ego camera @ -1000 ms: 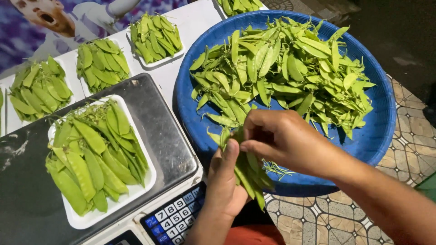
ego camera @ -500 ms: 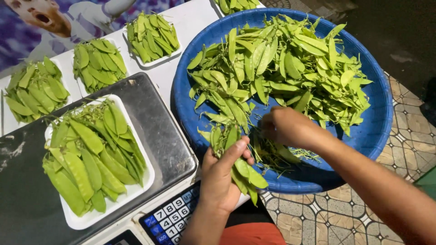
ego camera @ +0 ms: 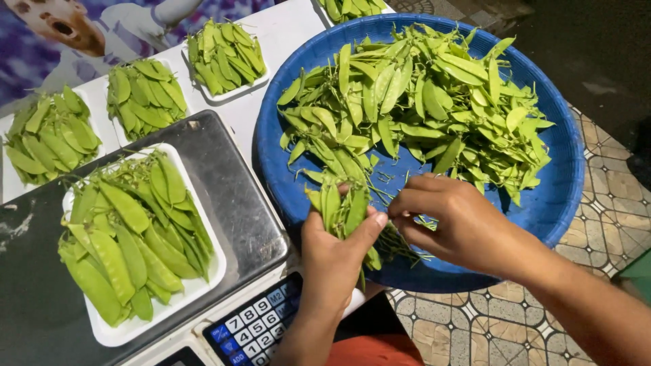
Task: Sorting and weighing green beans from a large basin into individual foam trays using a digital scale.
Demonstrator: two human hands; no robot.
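Green flat pea pods point(ego camera: 342, 207), bunched upright, left hand point(ego camera: 336, 261) gripping

My left hand point(ego camera: 336, 254) grips a bunch of snow pea pods point(ego camera: 341, 207) over the blue basin point(ego camera: 556, 203). My right hand point(ego camera: 454, 220) pinches stems beside it.

Lower ends of the pod bunch point(ego camera: 342, 210) were hidden inside the left hand point(ego camera: 333, 261). Right hand point(ego camera: 456, 222) covered the pods under it. Beside the blue basin point(ego camera: 563, 190), the scale point(ego camera: 224, 196) was cut off at the bottom edge, keypad point(ego camera: 254, 327) markings too small to tell.
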